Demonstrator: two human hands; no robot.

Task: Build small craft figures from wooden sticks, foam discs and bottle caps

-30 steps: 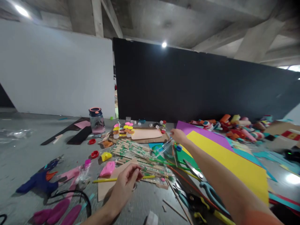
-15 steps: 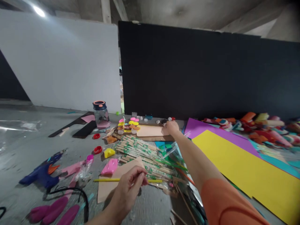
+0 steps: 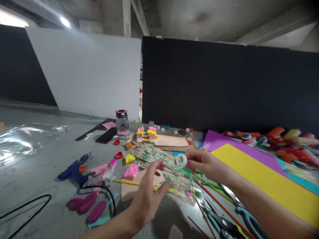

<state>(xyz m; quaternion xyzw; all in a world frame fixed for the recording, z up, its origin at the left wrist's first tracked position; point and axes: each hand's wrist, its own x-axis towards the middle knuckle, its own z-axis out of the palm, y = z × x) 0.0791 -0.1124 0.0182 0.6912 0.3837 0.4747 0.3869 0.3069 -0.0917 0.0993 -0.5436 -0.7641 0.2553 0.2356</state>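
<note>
My right hand (image 3: 201, 162) pinches a small white round piece (image 3: 182, 160), seemingly a bottle cap, above the sticks. My left hand (image 3: 152, 192) is open, thumb and fingers apart, facing the cap without touching it. Under the left hand lie a yellow stick (image 3: 124, 182) and a sheet of tan card (image 3: 127, 192), partly hidden by it. Bundles of wooden chopsticks (image 3: 152, 153) in green-printed wrappers spread between and behind the hands. Pink clay (image 3: 131, 171) and yellow clay (image 3: 129, 158) in small bags sit left of them.
Scissors (image 3: 224, 222) lie below my right forearm. Yellow sheets (image 3: 261, 179) and purple sheets (image 3: 234, 146) cover the right side. A jar (image 3: 122, 122), a phone (image 3: 106, 135) and red caps (image 3: 119, 155) are at left; a small colourful model (image 3: 146, 134) stands behind, before a black panel (image 3: 224, 83).
My right hand has drawn back from the far end of the tan strip, now holding the white cap. My left hand has gone from pinched to open. The view has shifted left.
</note>
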